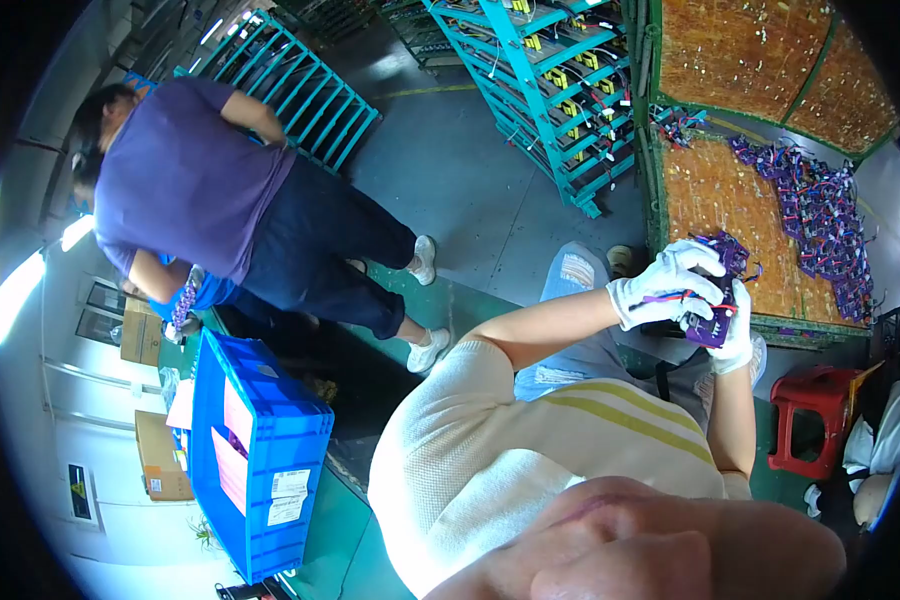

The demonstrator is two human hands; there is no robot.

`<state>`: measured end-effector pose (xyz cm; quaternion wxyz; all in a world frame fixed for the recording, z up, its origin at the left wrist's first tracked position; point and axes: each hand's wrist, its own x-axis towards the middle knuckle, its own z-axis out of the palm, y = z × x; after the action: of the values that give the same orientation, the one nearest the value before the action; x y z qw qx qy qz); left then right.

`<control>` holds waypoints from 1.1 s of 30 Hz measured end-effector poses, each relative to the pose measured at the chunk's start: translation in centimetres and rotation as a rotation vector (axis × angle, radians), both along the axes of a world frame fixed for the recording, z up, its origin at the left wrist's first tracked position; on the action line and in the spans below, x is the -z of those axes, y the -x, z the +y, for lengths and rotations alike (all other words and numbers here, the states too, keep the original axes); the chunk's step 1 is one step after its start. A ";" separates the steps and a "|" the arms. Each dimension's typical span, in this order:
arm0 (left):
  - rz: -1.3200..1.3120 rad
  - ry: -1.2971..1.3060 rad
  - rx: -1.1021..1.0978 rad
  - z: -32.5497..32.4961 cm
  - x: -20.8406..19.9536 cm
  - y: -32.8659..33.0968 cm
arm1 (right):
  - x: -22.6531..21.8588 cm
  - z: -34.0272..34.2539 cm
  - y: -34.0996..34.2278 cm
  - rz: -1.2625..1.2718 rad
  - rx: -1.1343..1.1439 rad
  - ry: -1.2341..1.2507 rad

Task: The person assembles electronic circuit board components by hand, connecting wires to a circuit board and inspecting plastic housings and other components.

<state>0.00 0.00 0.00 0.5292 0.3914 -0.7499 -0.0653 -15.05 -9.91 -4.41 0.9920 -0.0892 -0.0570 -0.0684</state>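
Observation:
My left hand [665,285], in a white glove, has its fingers curled over a small stack of purple circuit boards [708,327]. Thin red and blue wires show by its fingertips. My right hand [736,343], gloved in white too, grips the same boards from the other side. Part of the stack is hidden behind the fingers, so I cannot tell how many boards it has. Just beyond my hands is a wooden surface [715,200], where many more purple boards [815,215] with wires lie in rows along its right side.
A teal rack [560,100] holding wired parts stands ahead, and another teal rack [310,95] further left. A person in a purple top [185,170] leans over at the left. Near them is a blue crate [290,440]. A red stool [813,420] stands at the right.

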 end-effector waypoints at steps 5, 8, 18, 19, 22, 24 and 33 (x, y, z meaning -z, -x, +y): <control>0.703 -0.527 -0.082 1.9 0.1 1.7 | -0.8 0.1 1.5 0.206 0.332 0.545; 0.844 -0.460 -0.326 1.5 1.7 0.9 | -4.6 2.9 0.0 0.338 0.987 1.684; 1.467 -0.682 -0.178 1.6 2.5 -2.1 | -6.7 3.7 0.6 -0.374 0.875 2.745; 1.394 -0.705 -0.213 2.3 0.9 -1.8 | -7.2 3.9 0.9 -0.088 0.960 2.537; 1.151 -0.551 0.036 3.7 0.3 -1.0 | -3.1 4.1 -0.6 0.547 0.812 1.088; 0.967 -0.554 0.129 3.8 0.0 -0.4 | -2.3 3.1 -0.3 0.511 0.086 0.232; 0.680 -0.580 -0.252 3.5 0.7 -0.3 | -2.1 5.7 -0.3 0.450 0.360 0.575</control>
<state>0.34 3.54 -0.71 0.6174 0.5677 -0.4314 -0.3323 -14.78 -4.19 -2.34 0.8865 -0.3841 0.1612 -0.2012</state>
